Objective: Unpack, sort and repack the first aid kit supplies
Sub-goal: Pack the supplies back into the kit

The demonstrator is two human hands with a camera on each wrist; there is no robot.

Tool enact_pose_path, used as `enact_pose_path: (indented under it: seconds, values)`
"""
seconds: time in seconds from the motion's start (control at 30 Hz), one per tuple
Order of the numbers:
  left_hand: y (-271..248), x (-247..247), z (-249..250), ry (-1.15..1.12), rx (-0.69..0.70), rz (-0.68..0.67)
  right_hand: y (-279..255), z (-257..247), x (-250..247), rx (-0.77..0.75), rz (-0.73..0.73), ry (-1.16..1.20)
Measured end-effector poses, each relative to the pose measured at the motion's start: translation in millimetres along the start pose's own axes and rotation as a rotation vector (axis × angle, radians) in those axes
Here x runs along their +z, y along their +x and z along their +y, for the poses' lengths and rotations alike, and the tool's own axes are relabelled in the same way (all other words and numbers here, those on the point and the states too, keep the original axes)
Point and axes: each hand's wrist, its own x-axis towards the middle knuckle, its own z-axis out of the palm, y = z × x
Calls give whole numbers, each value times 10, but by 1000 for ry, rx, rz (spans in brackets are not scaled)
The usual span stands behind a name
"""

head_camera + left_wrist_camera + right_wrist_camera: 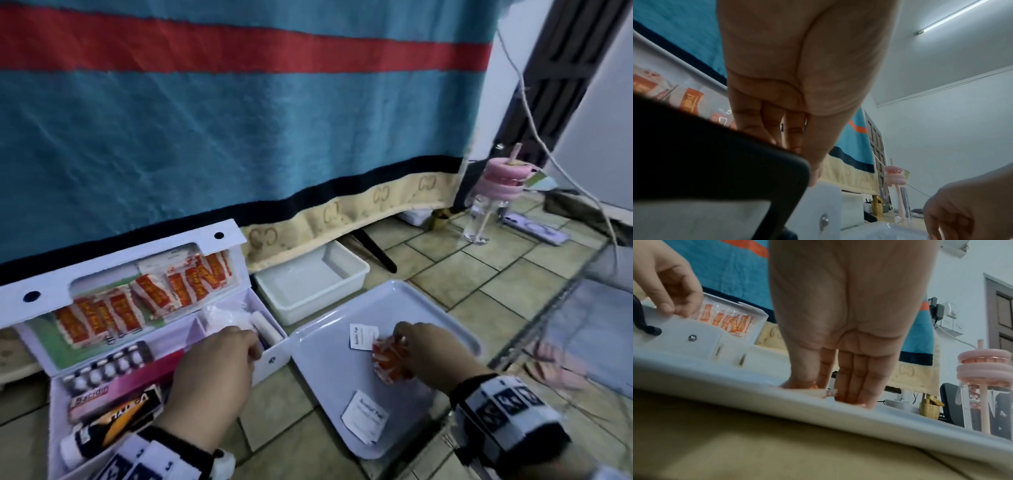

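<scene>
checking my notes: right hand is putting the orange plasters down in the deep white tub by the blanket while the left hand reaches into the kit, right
Not the tub. The head view shows the right hand setting the orange plasters on the flat tray; the left hand does reach into the kit.

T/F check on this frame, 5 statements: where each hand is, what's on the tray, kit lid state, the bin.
1. The first aid kit lies with its lid open. True.
2. The right hand is inside the kit. False: it is over the grey tray, fingers on the orange-and-white packets.
3. Two white sachets lie on the tray. True: one behind the packets, the other near the tray's front edge.
4. The white bin behind the tray is full of bandages. False: nothing shows in it.
5. The left hand rests on the tray. False: it reaches into the kit, near the white roll.
</scene>
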Motion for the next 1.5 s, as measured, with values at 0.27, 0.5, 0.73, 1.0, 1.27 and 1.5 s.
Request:
enact_pose_path:
  seconds: [0.27,0.5,0.73,1.0,1.27,1.5]
  values:
    - [85,-22,73,20,-84,-1,50,19,60,50,33,21]
    - [107,-42,21,-119,-103,14,77,65,31,67,67,22]
    - [98,-27,29,-77,-106,32,112,132,53,94,110,75]
    - [67,-31,50,-29,-104,16,116,118,9,128,183,217]
    - [-52,-376,-305,-180,-147,93,173,2,-463,-71,337,447]
    - [33,-668,-689,-35,-163,274,259,-1066,-843,-486,-34,551]
